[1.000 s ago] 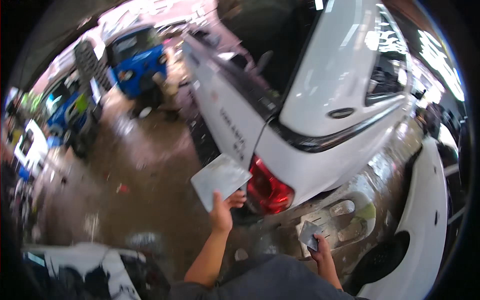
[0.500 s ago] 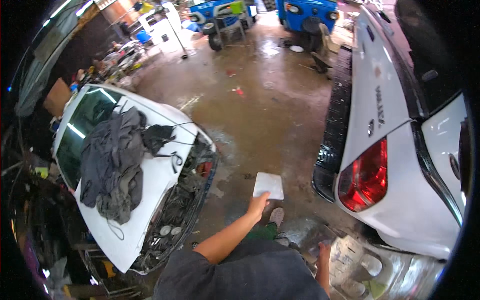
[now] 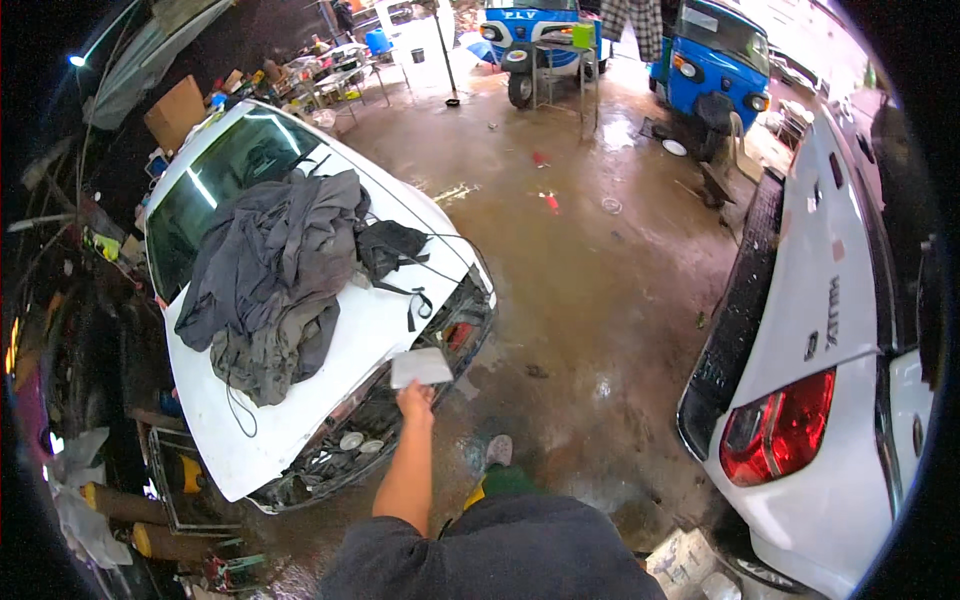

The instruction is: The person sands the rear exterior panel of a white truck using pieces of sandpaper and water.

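My left hand (image 3: 416, 400) is closed on the near edge of a flat, whitish, roughly square plate (image 3: 420, 367); what the plate is made of I cannot tell. My left arm stretches forward, so the plate appears in front of the open front end of a white car (image 3: 205, 435). Whether it touches the car does not show. A heap of dark grey cloth (image 3: 275, 270) lies on the car's hood, with a black strapped piece (image 3: 390, 247) beside it. My right hand is out of view.
To the right stands a white pickup (image 3: 790, 340) with a black rear bumper (image 3: 735, 310). The wet brown floor (image 3: 590, 290) runs between the vehicles. Two blue three-wheelers (image 3: 715, 60) are at the back. A stained pale board (image 3: 680, 560) lies at the lower right.
The view has swung left, and I am closer to the white car. My left hand has carried the whitish plate toward its front end. My right hand has gone out of view.
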Demonstrator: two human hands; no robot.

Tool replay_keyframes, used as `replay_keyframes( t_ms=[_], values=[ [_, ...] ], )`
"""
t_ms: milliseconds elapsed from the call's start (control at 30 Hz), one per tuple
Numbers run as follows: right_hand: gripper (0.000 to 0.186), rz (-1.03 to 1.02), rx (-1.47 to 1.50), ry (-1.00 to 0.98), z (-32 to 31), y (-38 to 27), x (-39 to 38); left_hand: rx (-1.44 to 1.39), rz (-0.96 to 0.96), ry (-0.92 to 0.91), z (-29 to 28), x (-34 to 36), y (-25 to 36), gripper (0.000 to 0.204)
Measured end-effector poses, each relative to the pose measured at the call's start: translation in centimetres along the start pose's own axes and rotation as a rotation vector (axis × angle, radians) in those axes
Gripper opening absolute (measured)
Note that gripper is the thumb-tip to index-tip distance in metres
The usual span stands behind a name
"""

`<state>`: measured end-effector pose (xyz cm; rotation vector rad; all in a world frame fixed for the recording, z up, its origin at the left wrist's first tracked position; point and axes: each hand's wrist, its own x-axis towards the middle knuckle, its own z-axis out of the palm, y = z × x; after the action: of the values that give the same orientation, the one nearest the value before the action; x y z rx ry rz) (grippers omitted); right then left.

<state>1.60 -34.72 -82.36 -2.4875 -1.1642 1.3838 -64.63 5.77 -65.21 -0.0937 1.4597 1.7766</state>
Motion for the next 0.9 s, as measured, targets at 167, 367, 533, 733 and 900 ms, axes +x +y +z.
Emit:
replay_keyframes(
  t_ms=[167,367,533,733,900],
  values=[
    [0.055,-0.091,-0.012,0.116,-1.9,-13.2,1.2,-0.314,0.247,-0.031,-4.2,12.9,13.7,0.011],
    [0.053,-0.272,0.026,0.187,-0.3,-29.6,4.5,-0.357,0.446,0.178,-4.6,22.4,33.4,0.035],
    [0.048,-0.220,0.079,0.227,0.8,-37.0,6.8,-0.167,0.302,-0.010,2.8,25.8,33.5,0.074],
    [0.045,-0.284,0.241,0.374,-1.0,-50.8,0.0,0.410,-0.102,-0.559,12.6,16.8,7.5,0.027],
    [0.048,-0.321,0.201,0.403,-5.9,-57.3,-3.8,1.152,-0.510,-1.593,19.1,-8.6,-3.9,0.071]
  ],
)
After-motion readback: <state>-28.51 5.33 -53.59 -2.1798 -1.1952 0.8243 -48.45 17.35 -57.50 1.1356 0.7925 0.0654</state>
